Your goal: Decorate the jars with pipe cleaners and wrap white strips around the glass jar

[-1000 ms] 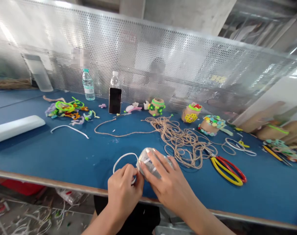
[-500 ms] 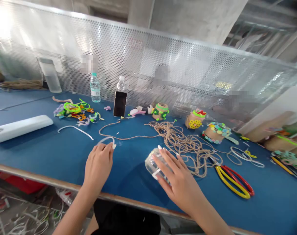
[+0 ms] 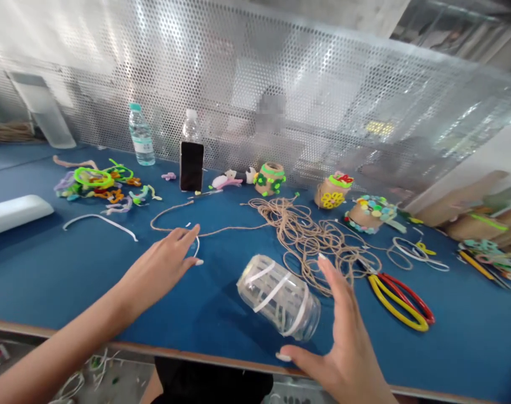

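A clear jar (image 3: 276, 297) wrapped with white strips lies on its side on the blue table. My right hand (image 3: 339, 331) is spread wide at the jar's mouth end, thumb and fingers apart, holding nothing. My left hand (image 3: 171, 252) hovers low over the table to the left of the jar, fingers stretched out and thumb apart. Beside its fingertips a white strip (image 3: 197, 246) curves on the table, partly hidden by the hand. A tangle of brown twine (image 3: 305, 241) lies behind the jar, with one end running left past my left hand.
Pliers (image 3: 400, 303) with red and yellow handles lie at the right. Decorated twine-wrapped jars (image 3: 331, 192) line the back, near a phone (image 3: 192, 166) and a water bottle (image 3: 141, 137). Coloured pipe cleaners (image 3: 99, 185) and a white strip (image 3: 99, 219) lie at the left.
My right hand has come off the jar and moved right, opening wide. My left hand has let go of the white strip and its fingers have straightened. The view has shifted slightly.
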`<state>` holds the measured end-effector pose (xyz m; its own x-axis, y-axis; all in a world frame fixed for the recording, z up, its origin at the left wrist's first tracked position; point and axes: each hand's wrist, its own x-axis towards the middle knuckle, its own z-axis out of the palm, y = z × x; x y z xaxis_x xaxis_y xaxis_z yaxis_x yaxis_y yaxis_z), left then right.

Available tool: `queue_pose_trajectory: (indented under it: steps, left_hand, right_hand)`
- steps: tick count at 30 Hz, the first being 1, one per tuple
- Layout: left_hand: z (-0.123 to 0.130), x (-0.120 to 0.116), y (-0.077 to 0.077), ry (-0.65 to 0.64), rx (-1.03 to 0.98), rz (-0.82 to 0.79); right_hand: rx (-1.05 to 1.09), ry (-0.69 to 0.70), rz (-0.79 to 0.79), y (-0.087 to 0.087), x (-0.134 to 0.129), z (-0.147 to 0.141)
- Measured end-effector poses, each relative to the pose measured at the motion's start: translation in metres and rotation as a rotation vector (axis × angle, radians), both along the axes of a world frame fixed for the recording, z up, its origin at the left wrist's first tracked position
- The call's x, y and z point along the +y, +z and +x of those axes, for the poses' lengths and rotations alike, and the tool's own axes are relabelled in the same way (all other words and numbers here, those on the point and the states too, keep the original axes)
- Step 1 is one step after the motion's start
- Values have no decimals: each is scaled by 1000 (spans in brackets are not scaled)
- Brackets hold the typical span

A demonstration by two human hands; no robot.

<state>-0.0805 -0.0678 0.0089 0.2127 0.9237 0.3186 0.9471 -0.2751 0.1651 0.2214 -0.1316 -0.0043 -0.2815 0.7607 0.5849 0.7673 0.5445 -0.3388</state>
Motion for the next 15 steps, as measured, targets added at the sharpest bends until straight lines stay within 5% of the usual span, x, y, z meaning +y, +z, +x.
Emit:
queue_pose_trajectory:
  steps: [6,11,15]
  left_hand:
    - [35,-5,-3,-434,-476,-122]
    - [56,7,-1,-488,-604,-239]
    - [54,17,-2,-414,-744,-347]
  right_hand:
    - [228,-59,-351,-14,5,4]
    - [442,88,-550,5,38,10]
    - [389,209,-620,19,62,22]
